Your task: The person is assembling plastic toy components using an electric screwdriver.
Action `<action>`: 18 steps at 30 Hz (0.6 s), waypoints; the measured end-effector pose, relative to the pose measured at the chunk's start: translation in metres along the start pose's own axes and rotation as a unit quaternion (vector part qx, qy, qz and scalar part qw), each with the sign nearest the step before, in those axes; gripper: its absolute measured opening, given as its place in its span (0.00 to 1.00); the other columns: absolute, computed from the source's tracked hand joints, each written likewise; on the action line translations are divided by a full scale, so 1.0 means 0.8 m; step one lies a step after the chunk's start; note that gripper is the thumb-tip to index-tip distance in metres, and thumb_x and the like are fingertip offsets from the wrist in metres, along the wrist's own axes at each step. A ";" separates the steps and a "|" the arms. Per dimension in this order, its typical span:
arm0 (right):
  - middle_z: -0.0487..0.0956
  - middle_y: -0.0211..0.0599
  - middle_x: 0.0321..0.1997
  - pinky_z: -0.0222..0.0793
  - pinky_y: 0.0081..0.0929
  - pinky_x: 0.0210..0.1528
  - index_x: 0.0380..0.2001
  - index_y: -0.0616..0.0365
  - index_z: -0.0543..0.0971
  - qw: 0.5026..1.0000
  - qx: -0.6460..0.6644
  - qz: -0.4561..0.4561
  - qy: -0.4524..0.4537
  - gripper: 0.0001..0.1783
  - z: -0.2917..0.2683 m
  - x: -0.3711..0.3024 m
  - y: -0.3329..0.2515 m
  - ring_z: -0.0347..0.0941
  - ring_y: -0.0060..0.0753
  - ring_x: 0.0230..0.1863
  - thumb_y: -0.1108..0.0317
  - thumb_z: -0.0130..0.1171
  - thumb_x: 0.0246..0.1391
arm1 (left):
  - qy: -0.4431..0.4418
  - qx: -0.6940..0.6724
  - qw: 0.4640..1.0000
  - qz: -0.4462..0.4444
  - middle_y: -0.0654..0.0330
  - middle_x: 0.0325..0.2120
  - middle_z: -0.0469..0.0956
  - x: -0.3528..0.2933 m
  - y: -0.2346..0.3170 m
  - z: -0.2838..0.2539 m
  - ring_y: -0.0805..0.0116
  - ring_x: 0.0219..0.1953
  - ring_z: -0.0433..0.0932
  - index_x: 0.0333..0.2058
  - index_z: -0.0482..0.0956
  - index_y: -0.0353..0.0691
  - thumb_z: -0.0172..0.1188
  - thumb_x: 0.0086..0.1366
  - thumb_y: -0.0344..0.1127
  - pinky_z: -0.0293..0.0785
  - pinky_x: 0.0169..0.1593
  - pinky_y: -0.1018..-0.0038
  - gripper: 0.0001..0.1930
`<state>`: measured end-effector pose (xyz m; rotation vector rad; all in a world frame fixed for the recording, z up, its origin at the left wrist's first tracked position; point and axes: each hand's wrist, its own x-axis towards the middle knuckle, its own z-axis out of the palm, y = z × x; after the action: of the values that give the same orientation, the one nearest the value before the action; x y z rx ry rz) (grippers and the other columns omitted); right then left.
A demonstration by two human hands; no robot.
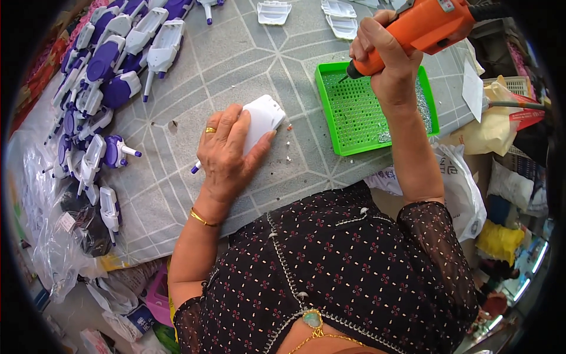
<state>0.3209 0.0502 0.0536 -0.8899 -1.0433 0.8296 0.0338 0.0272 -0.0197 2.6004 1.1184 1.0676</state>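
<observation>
Left hand (pixel 227 154) pressed flat over a white plastic piece (pixel 263 120) at mid table (pixel 236 53), fingers spread, not closed around it. Right hand (pixel 386 56) wrapped tight around an orange electric screwdriver (pixel 421 26), tip above a green square tray (pixel 330 112). Far left, a heap of purple-and-white plastic parts (pixel 115 59). Near right, white bags (pixel 466 189) and a yellow package (pixel 500 241).
</observation>
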 end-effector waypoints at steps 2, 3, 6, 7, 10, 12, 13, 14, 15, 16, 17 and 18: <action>0.70 0.27 0.24 0.70 0.29 0.33 0.34 0.56 0.73 1.000 0.006 0.001 0.004 0.10 0.001 -0.001 0.003 0.69 0.23 0.23 0.68 0.65 0.57 | 0.001 -0.003 1.000 0.000 0.47 0.48 0.81 -0.001 0.000 0.001 0.48 0.47 0.80 0.45 0.82 0.30 0.76 0.54 0.45 0.77 0.50 0.60 0.26; 0.70 0.27 0.23 0.71 0.30 0.33 0.34 0.56 0.73 1.000 0.013 0.001 0.008 0.10 0.002 -0.002 0.005 0.69 0.23 0.23 0.68 0.65 0.57 | 0.003 -0.004 1.000 0.000 0.47 0.49 0.81 -0.001 0.000 0.001 0.48 0.47 0.80 0.45 0.82 0.30 0.76 0.54 0.45 0.77 0.50 0.60 0.27; 0.69 0.27 0.23 0.71 0.30 0.32 0.34 0.56 0.72 1.000 0.000 -0.011 0.004 0.10 0.000 -0.001 0.005 0.69 0.23 0.22 0.68 0.64 0.57 | -0.005 -0.006 1.000 0.010 0.47 0.49 0.81 0.003 0.000 -0.003 0.47 0.48 0.80 0.45 0.82 0.31 0.76 0.54 0.45 0.77 0.50 0.59 0.27; 0.69 0.27 0.23 0.71 0.30 0.32 0.34 0.56 0.72 1.000 0.000 -0.010 0.004 0.10 0.001 -0.001 0.005 0.69 0.23 0.22 0.68 0.64 0.57 | -0.006 -0.006 1.000 0.009 0.47 0.49 0.81 0.002 0.000 -0.002 0.47 0.48 0.80 0.45 0.82 0.31 0.76 0.54 0.45 0.77 0.50 0.59 0.27; 0.69 0.27 0.23 0.71 0.30 0.32 0.33 0.56 0.72 1.000 -0.006 -0.008 0.006 0.09 0.002 -0.001 0.007 0.68 0.23 0.22 0.68 0.64 0.57 | -0.005 -0.003 1.000 0.005 0.47 0.49 0.81 0.001 -0.001 0.001 0.47 0.48 0.80 0.45 0.81 0.31 0.77 0.53 0.47 0.77 0.51 0.59 0.28; 0.69 0.27 0.23 0.70 0.30 0.32 0.32 0.55 0.72 1.000 -0.005 -0.004 0.003 0.09 0.001 -0.001 0.008 0.68 0.23 0.22 0.68 0.64 0.57 | -0.003 -0.001 1.000 0.001 0.47 0.48 0.82 0.000 -0.002 0.002 0.48 0.48 0.80 0.45 0.81 0.31 0.77 0.52 0.48 0.77 0.51 0.60 0.29; 0.69 0.27 0.23 0.70 0.30 0.32 0.32 0.55 0.72 1.000 -0.005 -0.003 0.003 0.09 0.000 -0.001 0.009 0.68 0.23 0.22 0.68 0.64 0.57 | -0.004 -0.001 1.000 0.000 0.47 0.48 0.82 0.000 -0.001 0.001 0.48 0.48 0.80 0.45 0.81 0.31 0.77 0.52 0.48 0.77 0.51 0.60 0.29; 0.69 0.26 0.23 0.70 0.29 0.32 0.31 0.54 0.71 1.000 0.000 -0.003 -0.004 0.09 -0.002 -0.002 0.009 0.67 0.23 0.22 0.69 0.63 0.57 | -0.006 -0.005 1.000 0.001 0.48 0.48 0.82 0.001 -0.001 0.000 0.48 0.48 0.80 0.45 0.81 0.31 0.78 0.51 0.48 0.77 0.51 0.60 0.29; 0.68 0.26 0.23 0.70 0.29 0.33 0.31 0.54 0.71 1.000 0.005 -0.004 -0.010 0.09 -0.003 -0.003 0.009 0.67 0.23 0.22 0.69 0.63 0.57 | -0.008 -0.010 1.000 0.001 0.48 0.48 0.82 0.002 -0.001 -0.001 0.48 0.48 0.80 0.45 0.81 0.31 0.78 0.50 0.47 0.77 0.51 0.60 0.29; 0.68 0.26 0.23 0.70 0.29 0.33 0.31 0.54 0.71 1.000 0.005 -0.003 -0.009 0.09 -0.005 -0.004 0.010 0.67 0.23 0.22 0.69 0.63 0.57 | -0.009 -0.010 1.000 0.001 0.48 0.48 0.82 0.002 -0.001 0.000 0.48 0.48 0.80 0.45 0.81 0.31 0.78 0.50 0.47 0.77 0.51 0.60 0.29; 0.69 0.26 0.23 0.69 0.29 0.33 0.31 0.54 0.71 1.000 0.006 -0.009 -0.022 0.09 -0.006 -0.005 0.011 0.67 0.22 0.23 0.69 0.62 0.58 | -0.005 -0.007 1.000 -0.001 0.48 0.47 0.82 0.002 0.000 0.001 0.48 0.48 0.80 0.45 0.81 0.31 0.78 0.50 0.47 0.77 0.51 0.60 0.29; 0.69 0.26 0.24 0.69 0.29 0.34 0.31 0.54 0.71 0.999 0.006 -0.014 -0.034 0.08 -0.006 -0.005 0.011 0.67 0.22 0.23 0.69 0.62 0.58 | -0.001 -0.005 1.000 -0.004 0.48 0.47 0.82 0.002 0.000 0.001 0.48 0.48 0.80 0.44 0.81 0.31 0.79 0.50 0.46 0.77 0.51 0.60 0.29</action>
<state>0.3229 0.0490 0.0426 -0.8392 -1.1059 0.8458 0.0356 0.0286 -0.0195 2.5874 1.1183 1.0648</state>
